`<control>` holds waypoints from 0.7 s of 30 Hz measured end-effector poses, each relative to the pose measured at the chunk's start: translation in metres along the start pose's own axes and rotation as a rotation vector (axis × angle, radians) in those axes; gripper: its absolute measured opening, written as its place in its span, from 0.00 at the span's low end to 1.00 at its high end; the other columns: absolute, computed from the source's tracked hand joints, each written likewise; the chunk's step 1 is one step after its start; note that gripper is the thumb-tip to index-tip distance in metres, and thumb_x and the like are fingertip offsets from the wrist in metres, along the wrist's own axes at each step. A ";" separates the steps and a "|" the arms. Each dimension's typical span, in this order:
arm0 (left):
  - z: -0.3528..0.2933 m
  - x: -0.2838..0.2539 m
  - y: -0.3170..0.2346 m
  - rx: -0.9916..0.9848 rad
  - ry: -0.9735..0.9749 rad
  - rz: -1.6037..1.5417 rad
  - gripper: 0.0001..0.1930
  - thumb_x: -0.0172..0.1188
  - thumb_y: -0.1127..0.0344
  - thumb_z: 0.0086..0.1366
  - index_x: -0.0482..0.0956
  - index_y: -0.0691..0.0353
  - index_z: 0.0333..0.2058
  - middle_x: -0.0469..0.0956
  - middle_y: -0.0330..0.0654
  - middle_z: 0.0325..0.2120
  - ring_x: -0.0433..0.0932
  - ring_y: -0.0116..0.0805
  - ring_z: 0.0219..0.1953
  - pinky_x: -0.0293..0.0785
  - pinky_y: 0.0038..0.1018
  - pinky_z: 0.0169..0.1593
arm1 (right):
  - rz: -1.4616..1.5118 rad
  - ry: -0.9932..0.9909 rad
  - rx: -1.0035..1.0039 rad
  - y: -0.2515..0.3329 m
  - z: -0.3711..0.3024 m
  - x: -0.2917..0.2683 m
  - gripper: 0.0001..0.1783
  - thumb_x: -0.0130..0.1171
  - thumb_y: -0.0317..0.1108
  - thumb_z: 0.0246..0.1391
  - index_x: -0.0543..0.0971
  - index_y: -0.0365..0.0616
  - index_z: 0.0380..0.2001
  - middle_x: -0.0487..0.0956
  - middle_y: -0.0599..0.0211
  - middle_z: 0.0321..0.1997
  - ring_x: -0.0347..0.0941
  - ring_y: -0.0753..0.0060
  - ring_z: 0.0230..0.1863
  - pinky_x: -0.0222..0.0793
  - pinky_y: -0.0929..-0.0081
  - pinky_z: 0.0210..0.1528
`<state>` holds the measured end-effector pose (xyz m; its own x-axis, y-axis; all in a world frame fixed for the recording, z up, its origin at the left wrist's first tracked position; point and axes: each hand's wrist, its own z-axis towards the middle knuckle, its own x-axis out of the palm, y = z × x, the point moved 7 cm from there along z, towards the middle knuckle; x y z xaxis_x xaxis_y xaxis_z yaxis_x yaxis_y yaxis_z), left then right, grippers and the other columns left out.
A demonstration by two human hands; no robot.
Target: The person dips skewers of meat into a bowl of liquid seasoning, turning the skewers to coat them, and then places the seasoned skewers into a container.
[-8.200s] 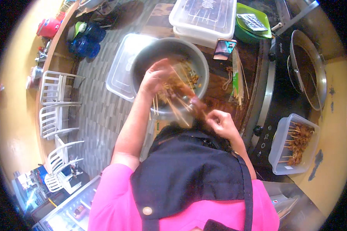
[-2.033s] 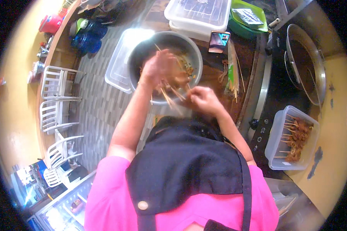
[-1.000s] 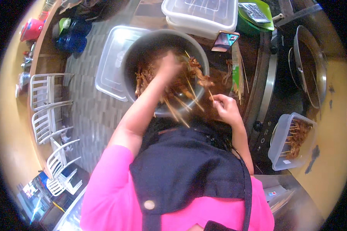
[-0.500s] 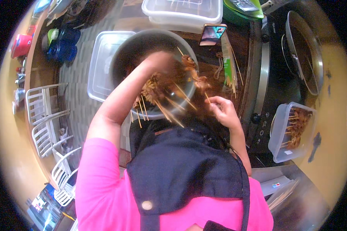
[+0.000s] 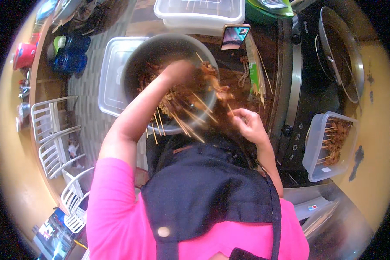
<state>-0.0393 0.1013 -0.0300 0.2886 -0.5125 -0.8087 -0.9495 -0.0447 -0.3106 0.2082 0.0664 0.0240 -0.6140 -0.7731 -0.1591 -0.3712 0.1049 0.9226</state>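
My right hand pinches the bare lower end of a bamboo skewer threaded with brown marinated meat. That skewer slants up and to the left, across the right rim of a large round grey bowl. Inside the bowl, my left hand is smeared by motion, close to the upper part of the held skewer; its fingers cannot be made out. Several finished meat skewers lie below my left forearm, their bare sticks jutting over the near rim. Loose meat shows at the bowl's left.
A clear lid lies left of the bowl, with a plastic container beyond it. A propped phone and a green-labelled pack of sticks stand right. Farther right are a wide pan and a tub of skewers.
The view has shifted slightly. More loose meat shows at the bowl's left, beside my left forearm. My right hand keeps its hold on the skewer, while my left hand stays blurred over the bowl.
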 end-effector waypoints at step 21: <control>-0.048 -0.003 0.013 -0.059 -0.470 -2.142 0.22 0.48 0.69 0.61 0.56 0.67 0.52 0.67 0.54 0.44 0.69 0.46 0.46 0.68 0.36 0.48 | -0.098 0.050 -0.031 0.015 -0.013 0.009 0.09 0.53 0.27 0.46 0.76 0.37 0.33 0.78 0.58 0.32 0.75 0.67 0.33 0.69 0.74 0.36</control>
<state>-0.0583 0.0612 -0.0080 0.6023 0.5187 0.6068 0.7548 -0.1226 -0.6444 0.2063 0.0533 0.0406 -0.5403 -0.8089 -0.2318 -0.4052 0.0087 0.9142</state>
